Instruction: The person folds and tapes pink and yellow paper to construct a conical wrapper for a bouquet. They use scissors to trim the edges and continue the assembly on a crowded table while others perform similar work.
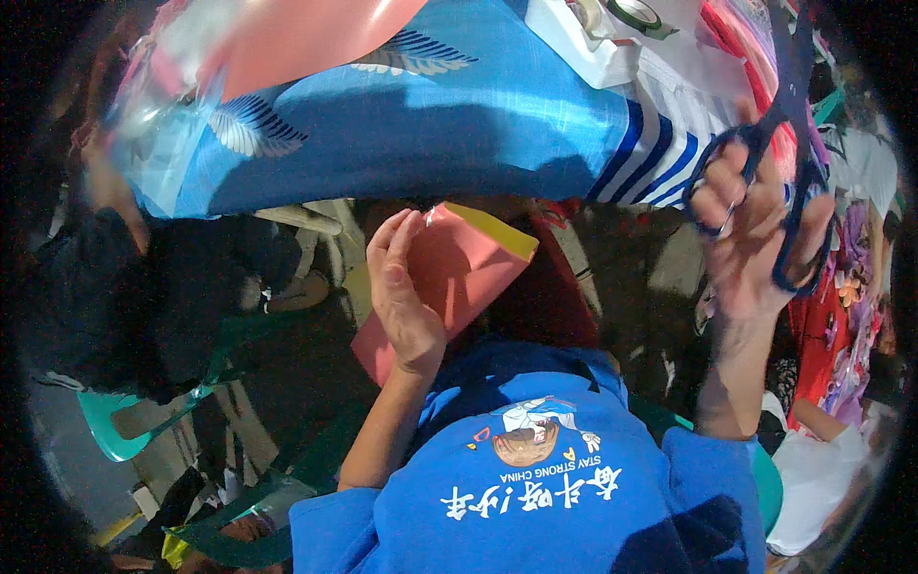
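Observation:
A folded pink sheet (470, 268) with a yellow inner side hangs in front of my chest, below the table's near edge. My left hand (406, 304) is closed on its left side, fingers pointing up. Raised on the right, my right hand (751, 239) has its fingers through the dark blue handles of a pair of scissors (794, 96). The scissors point up and away, apart from the pink sheet. Motion blurs the right fingers somewhat, and the blade tips run out of the picture at the top.
A blue tablecloth (449, 143) with white leaf prints and stripes covers the table ahead. A larger pink sheet (316, 33) and a roll of tape (634, 13) lie on it. Colourful materials (846, 297) crowd the right side. A person in dark clothes (143, 297) sits at left near a green chair (120, 426).

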The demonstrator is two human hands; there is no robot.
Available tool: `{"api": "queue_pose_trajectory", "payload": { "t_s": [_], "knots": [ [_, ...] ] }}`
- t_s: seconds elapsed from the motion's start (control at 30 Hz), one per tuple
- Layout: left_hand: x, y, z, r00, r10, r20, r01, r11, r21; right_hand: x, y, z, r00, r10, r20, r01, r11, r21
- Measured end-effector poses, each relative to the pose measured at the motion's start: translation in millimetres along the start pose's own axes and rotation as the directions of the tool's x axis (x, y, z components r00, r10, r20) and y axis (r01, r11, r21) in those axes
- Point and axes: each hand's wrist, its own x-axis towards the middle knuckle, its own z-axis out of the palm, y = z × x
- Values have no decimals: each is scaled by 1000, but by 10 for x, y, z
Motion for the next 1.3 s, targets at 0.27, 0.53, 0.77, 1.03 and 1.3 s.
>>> {"api": "queue_pose_trajectory", "payload": {
  "t_s": [0.27, 0.53, 0.77, 1.03, 1.3],
  "knots": [
    [25, -91, -62, 998, -22, -61, 22, 1000, -1, -686, 491, 331, 806, 591, -14, -591, 806, 11],
    [44, -103, -33, 999, -18, -44, 17, 999, -38, -770, 817, 137, 585, 798, 147, -740, 599, -307],
    [14, -89, -13, 996, -85, -30, 82, 994, -76, -830, 1053, 113, 587, 792, 167, -751, 610, -254],
    [-88, 69, 83, 993, -112, 48, 120, 971, -209, -679, 1167, 208, 552, 824, 132, -770, 563, -301],
    [-176, 41, 161, 987, -110, 121, 134, 969, -209, -698, 1260, 218, 675, 724, 143, -673, 683, -284]
  ]
}}
